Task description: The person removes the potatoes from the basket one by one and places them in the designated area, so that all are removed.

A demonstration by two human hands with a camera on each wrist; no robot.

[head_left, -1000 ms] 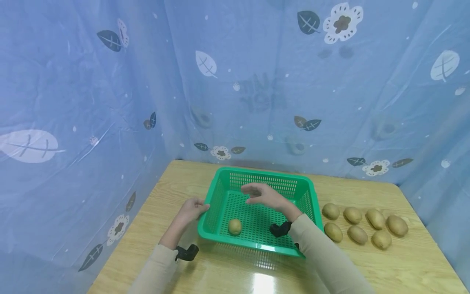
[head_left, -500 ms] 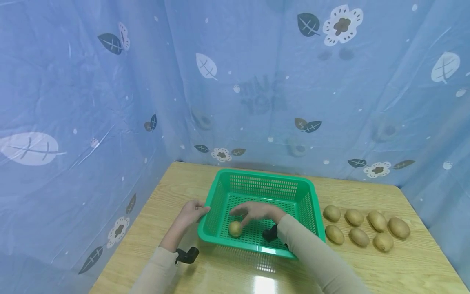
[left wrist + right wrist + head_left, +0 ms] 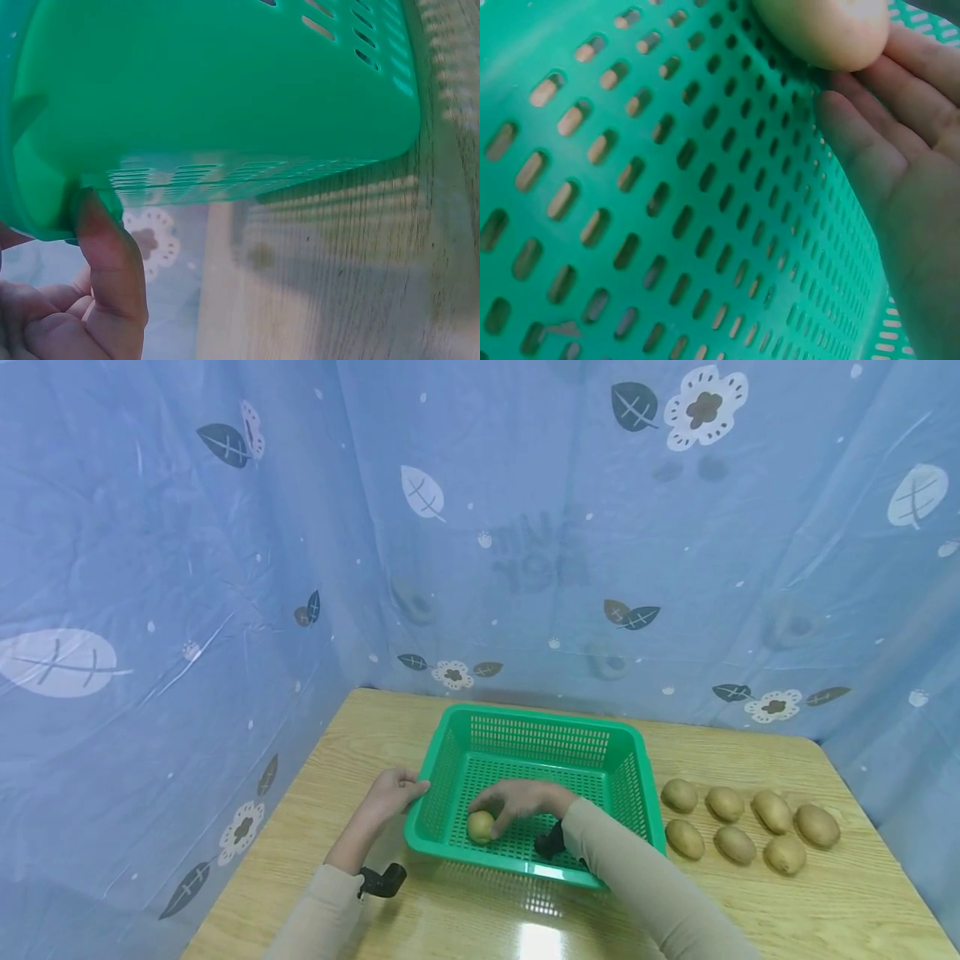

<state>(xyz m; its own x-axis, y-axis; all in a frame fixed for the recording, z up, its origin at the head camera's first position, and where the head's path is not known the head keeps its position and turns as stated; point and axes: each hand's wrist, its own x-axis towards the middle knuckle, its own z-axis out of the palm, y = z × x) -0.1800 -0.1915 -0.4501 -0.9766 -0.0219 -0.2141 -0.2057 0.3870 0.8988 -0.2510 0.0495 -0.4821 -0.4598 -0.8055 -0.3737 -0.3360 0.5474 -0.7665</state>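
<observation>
My left hand pinches the left rim of a green plastic basket between thumb and fingers. In the left wrist view that thumb presses the rim's edge from outside. A small round yellowish potato lies on the slotted bottom, near the front left corner. My right hand reaches down into the basket and grips this potato, fingers at its far side and thumb at its near right. From the right wrist, the potato shows at the top, against the fingers; its far side is hidden.
Several potatoes lie in two rows on the wooden table, right of the basket. A blue patterned curtain hangs behind the table and along both sides. Each wrist wears a black mount.
My right hand has come down and leftward from above the basket, and its fingers have closed round the potato. The left hand stays on the rim.
</observation>
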